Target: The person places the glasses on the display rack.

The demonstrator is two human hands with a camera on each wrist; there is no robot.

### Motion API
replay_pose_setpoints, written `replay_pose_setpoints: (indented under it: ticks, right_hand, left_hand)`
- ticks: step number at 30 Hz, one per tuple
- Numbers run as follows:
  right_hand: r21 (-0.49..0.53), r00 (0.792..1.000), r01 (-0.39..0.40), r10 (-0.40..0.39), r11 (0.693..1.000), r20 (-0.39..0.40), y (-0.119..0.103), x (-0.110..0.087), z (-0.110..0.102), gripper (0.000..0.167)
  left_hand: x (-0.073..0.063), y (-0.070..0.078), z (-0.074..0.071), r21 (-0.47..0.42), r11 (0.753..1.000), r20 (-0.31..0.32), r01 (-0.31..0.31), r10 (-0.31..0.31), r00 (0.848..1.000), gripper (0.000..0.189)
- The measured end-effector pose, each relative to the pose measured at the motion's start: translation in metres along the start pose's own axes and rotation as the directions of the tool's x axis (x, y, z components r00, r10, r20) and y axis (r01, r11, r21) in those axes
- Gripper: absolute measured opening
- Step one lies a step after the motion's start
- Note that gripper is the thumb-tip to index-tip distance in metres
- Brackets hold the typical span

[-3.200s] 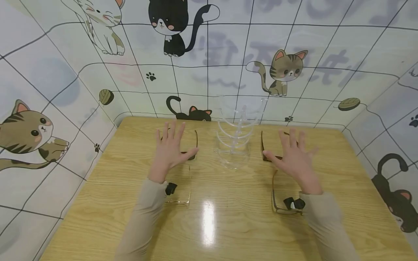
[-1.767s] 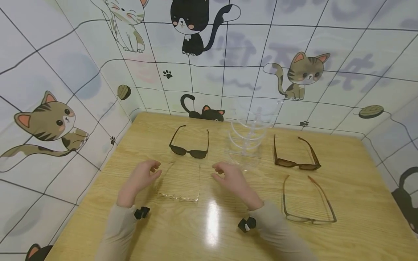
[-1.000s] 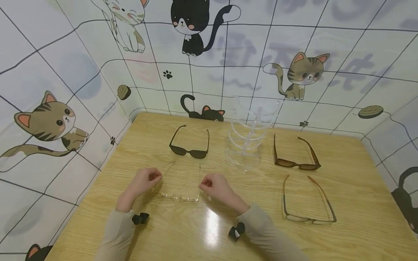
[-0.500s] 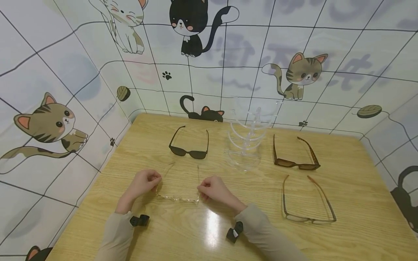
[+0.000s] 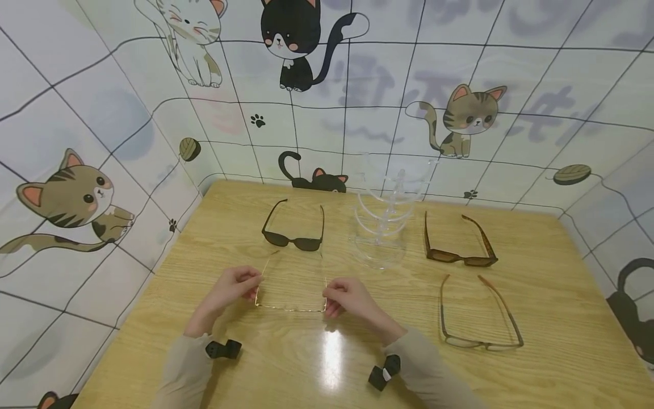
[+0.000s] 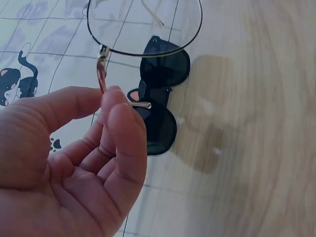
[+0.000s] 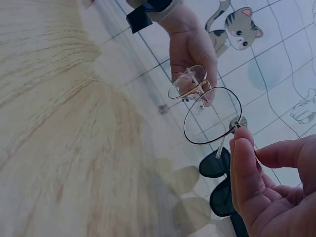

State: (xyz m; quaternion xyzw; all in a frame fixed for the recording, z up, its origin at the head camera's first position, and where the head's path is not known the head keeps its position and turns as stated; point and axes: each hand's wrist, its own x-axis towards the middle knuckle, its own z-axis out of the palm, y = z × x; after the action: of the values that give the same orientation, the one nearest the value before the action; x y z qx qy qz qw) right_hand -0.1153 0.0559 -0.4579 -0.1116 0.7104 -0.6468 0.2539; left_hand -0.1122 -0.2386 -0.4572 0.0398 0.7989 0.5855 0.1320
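Note:
A pair of thin gold-rimmed eyeglasses (image 5: 290, 310) is raised off the wooden table, temples pointing away from me. My left hand (image 5: 232, 291) pinches the left temple near its hinge. On the other side, my right hand (image 5: 353, 300) pinches the right temple. The left wrist view shows thumb and fingertips on that temple, below a round clear lens (image 6: 148, 24). In the right wrist view both lenses of the eyeglasses (image 7: 213, 116) are seen, with fingers partly hiding a temple. Just beyond lie black sunglasses (image 5: 306, 244), unfolded on the table.
A clear acrylic tiered glasses stand (image 5: 384, 218) stands at the back centre. To its right lie brown sunglasses (image 5: 462, 259), with brown-and-grey eyeglasses (image 5: 480, 344) nearer me. Cat-patterned walls (image 5: 306, 130) enclose the table (image 5: 286, 363) behind and on both sides.
Both hands, first spread over the table, came in beside the gold-rimmed eyeglasses and took hold of the temples. The eyeglasses have since risen off the table and shifted slightly right.

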Motion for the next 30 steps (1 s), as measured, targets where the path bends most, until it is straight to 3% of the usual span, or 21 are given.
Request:
replay_pose_setpoints:
  ticks: [7,14,30]
  right_hand:
    - [0.038,1.000,0.000,0.001,0.999,-0.016,-0.005,-0.016,-0.018,0.025]
    - [0.045,0.999,-0.006,0.008,0.999,-0.044,-0.006,-0.031,-0.038,0.025]
    - [0.022,0.995,0.005,-0.003,1.000,-0.104,-0.011,-0.055,-0.085,0.033]
  left_hand:
    - [0.009,0.011,0.015,-0.120,0.992,0.053,0.031,-0.024,0.998,0.031]
    - [0.021,0.022,0.035,-0.233,0.968,0.085,0.096,-0.078,0.993,0.033]
    - [0.045,0.047,0.074,-0.295,0.950,0.149,0.101,-0.059,0.987,0.034]
